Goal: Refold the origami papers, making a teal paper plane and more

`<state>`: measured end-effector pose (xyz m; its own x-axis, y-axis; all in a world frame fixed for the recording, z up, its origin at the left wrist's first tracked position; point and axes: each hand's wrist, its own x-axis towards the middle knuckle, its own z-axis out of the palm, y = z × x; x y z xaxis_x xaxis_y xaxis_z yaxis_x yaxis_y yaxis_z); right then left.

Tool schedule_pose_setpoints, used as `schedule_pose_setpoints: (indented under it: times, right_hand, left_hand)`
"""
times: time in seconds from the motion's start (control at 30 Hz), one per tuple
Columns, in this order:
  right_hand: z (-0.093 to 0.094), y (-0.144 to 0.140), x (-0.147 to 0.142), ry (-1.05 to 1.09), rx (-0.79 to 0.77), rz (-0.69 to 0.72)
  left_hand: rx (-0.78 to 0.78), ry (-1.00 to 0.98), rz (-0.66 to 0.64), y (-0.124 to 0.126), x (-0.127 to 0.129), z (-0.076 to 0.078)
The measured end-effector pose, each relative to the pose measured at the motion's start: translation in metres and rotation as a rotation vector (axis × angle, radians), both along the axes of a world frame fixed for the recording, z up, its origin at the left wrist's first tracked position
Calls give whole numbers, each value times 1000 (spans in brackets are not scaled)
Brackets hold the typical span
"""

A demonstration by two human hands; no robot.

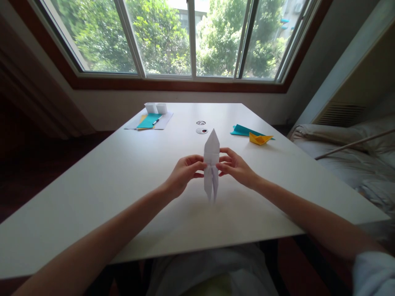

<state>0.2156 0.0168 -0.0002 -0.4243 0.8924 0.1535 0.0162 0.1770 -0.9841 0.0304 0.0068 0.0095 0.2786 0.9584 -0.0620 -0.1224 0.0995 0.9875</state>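
Pinching the white folded paper figure [211, 164] at its waist, the left hand [182, 172] and right hand [236, 166] each keep a closed grip, lifting it above the counter [123, 172].

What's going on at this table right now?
A person seated at a white table holds a folded white paper figure up above the tabletop, pinching it at its middle between the left hand and the right hand. Its pointed tip faces away, with two narrow flaps hanging down. Farther off lie a yellow paper boat against a teal folded paper, and a stack of paper sheets with a pen near the window.
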Motion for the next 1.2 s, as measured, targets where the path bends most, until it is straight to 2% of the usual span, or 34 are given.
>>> schedule_pose_setpoints:
  times: [0.2, 0.33, 0.43, 0.8, 1.03, 1.2]
  right_hand:
    - [-7, 3, 0, 121, -66, 33]
    - [-10, 3, 0, 156, -73, -23]
    - [-10, 3, 0, 130, -20, -80]
    - [-10, -1, -2, -211, 339, -199]
    - [-7, -5, -4, -223, 347, -251]
    - [-8, -3, -6, -152, 305, -267]
  left_hand:
    - [-23, -10, -21, 2, -2, -5]
    - [21, -42, 1, 3, -2, -8]
    - [86, -35, 16, 3, -1, -9]
    - [268, 120, 60, -1, 2, -5]
    - [268, 151, -11, -1, 5, -11]
    - [200, 32, 19, -4, 6, -13]
